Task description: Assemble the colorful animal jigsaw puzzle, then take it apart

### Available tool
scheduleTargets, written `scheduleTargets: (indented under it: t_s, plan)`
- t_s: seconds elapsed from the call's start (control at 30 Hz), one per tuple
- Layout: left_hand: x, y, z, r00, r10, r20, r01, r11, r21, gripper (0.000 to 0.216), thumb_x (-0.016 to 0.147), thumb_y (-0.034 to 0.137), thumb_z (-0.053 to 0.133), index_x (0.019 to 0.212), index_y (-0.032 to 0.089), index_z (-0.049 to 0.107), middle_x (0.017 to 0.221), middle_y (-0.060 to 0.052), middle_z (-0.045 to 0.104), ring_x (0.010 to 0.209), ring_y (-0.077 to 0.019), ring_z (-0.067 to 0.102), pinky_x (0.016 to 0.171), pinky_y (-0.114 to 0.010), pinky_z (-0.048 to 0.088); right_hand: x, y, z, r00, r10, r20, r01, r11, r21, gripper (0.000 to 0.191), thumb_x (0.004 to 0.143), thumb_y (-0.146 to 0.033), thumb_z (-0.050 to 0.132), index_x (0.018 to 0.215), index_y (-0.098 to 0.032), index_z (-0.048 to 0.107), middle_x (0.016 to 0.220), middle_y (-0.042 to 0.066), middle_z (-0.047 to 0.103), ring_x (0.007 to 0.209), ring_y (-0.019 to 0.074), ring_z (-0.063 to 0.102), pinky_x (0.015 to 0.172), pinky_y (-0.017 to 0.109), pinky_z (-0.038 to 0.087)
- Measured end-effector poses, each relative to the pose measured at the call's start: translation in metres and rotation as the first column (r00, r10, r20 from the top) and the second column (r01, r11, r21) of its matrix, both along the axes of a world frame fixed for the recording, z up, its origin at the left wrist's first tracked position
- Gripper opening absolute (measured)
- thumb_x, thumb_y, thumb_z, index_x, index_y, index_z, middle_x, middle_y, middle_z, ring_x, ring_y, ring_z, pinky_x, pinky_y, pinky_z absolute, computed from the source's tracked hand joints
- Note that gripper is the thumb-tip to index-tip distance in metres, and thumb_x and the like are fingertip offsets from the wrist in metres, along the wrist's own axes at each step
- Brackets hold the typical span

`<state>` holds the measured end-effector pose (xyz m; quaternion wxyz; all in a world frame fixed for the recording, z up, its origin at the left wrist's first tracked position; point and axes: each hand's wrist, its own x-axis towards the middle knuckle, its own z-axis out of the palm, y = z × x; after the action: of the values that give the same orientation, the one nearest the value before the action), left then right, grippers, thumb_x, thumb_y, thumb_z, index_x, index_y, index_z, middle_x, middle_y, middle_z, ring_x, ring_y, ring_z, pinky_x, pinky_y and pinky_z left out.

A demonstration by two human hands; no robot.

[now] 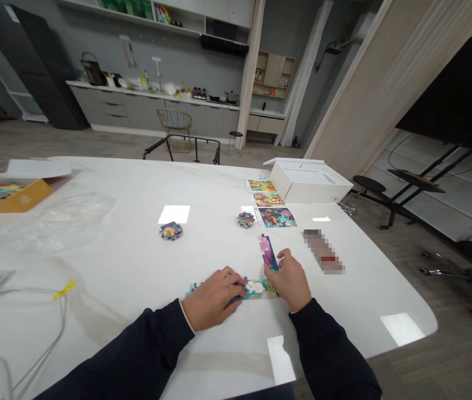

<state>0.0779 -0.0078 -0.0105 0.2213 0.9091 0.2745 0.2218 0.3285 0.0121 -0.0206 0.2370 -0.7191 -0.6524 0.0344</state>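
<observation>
A bottom strip of joined jigsaw puzzle pieces (256,286), with a white rabbit on teal, lies flat on the table before me. My left hand (215,297) rests over its left part, fingers curled down onto a dark blue puzzle piece (236,298); the fingers hide much of that part. A purple column of puzzle pieces (266,249) rises from the strip's right end. My right hand (292,280) has thumb and forefinger closed at the column's lower end, where it meets the strip.
Two piles of loose puzzle pieces, a left pile (171,231) and a right pile (246,220), sit farther back. Reference picture sheets (276,217) lie by a white box (302,186). A blurred oblong (323,253), plastic bag (69,222), orange box (31,197) and cable (63,316) are also on the table.
</observation>
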Motion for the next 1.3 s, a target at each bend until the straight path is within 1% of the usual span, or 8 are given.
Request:
scheduleTargets:
  t_s: [0.37,0.5,0.6,0.8,0.9,1.07,1.17,1.3]
  plan:
    - [0.001,0.0,0.003,1.0,0.002,-0.014,-0.003,1.0,-0.007,0.018,0.094,0.016,0.063,0.109,0.023,0.068,0.119,-0.006,0.068,0.115,-0.0253,0.055,0.098,-0.04,0.048,0.006,0.006,0.002,0.997,-0.028,-0.074,0.025,0.999,-0.043,0.029,0.08,-0.043,0.065,0.094,-0.024,0.048,0.073,0.001,0.06,0.071,0.0243,0.062,0.066,0.031,0.04]
    - [0.001,0.0,0.002,1.0,0.004,-0.017,-0.004,1.0,0.001,0.018,0.094,0.017,0.063,0.109,0.023,0.068,0.119,-0.006,0.068,0.115,-0.0258,0.055,0.097,-0.041,0.048,0.005,0.006,-0.001,0.998,-0.061,0.003,0.061,0.998,-0.004,0.034,0.081,-0.049,0.068,0.094,-0.022,0.051,0.084,0.008,0.064,0.081,0.0283,0.065,0.072,0.035,0.044]
    - [0.0,0.0,0.002,1.0,0.004,-0.013,-0.004,1.0,0.011,0.017,0.094,0.017,0.063,0.109,0.023,0.068,0.118,-0.007,0.068,0.114,-0.0256,0.055,0.097,-0.041,0.048,0.003,0.005,-0.001,0.995,-0.069,0.071,0.071,0.997,-0.024,0.033,0.082,-0.05,0.069,0.089,-0.022,0.054,0.085,0.012,0.066,0.085,0.0309,0.066,0.074,0.036,0.046]
    - [0.0,0.0,0.001,1.0,0.003,-0.016,-0.002,1.0,0.012,0.017,0.094,0.017,0.063,0.109,0.023,0.068,0.119,-0.006,0.067,0.115,-0.0253,0.055,0.098,-0.041,0.047,0.002,0.004,0.005,0.99,-0.106,0.09,0.112,0.991,-0.073,0.03,0.082,-0.05,0.071,0.078,-0.023,0.059,0.08,0.014,0.072,0.079,0.0305,0.069,0.066,0.034,0.043]
    - [0.0,0.0,0.001,1.0,0.003,-0.023,-0.003,1.0,0.012,0.016,0.094,0.017,0.063,0.109,0.023,0.068,0.119,-0.006,0.067,0.114,-0.0252,0.055,0.097,-0.04,0.047,0.003,0.006,0.013,0.99,-0.124,0.07,0.133,0.979,-0.154,0.032,0.079,-0.052,0.072,0.077,-0.021,0.064,0.083,0.015,0.075,0.081,0.0307,0.07,0.063,0.032,0.041]
    - [0.0,-0.001,0.001,1.0,0.001,-0.029,-0.001,1.0,0.009,0.016,0.095,0.019,0.062,0.11,0.022,0.068,0.12,-0.006,0.067,0.114,-0.0253,0.054,0.097,-0.04,0.047,0.005,0.012,0.029,0.99,-0.139,0.027,0.14,0.92,-0.367,0.035,0.08,-0.054,0.068,0.067,-0.021,0.065,0.079,0.014,0.075,0.085,0.0301,0.071,0.062,0.03,0.038]
    - [-0.001,-0.001,0.0,1.0,0.001,-0.031,-0.001,1.0,0.015,0.016,0.095,0.02,0.062,0.11,0.023,0.068,0.12,-0.006,0.067,0.114,-0.0253,0.054,0.097,-0.04,0.047,0.005,0.016,0.033,0.991,-0.134,0.02,0.13,0.9,-0.415,0.038,0.08,-0.055,0.067,0.062,-0.022,0.063,0.075,0.013,0.074,0.085,0.0296,0.071,0.063,0.03,0.038]
    - [-0.001,-0.001,0.0,0.999,0.004,-0.033,-0.003,1.0,0.025,0.016,0.095,0.02,0.062,0.109,0.023,0.067,0.12,-0.006,0.067,0.115,-0.0256,0.055,0.096,-0.04,0.046,0.006,0.019,0.032,0.991,-0.134,0.013,0.127,0.899,-0.419,0.038,0.078,-0.058,0.068,0.067,-0.022,0.066,0.079,0.013,0.075,0.084,0.0295,0.071,0.062,0.031,0.039]
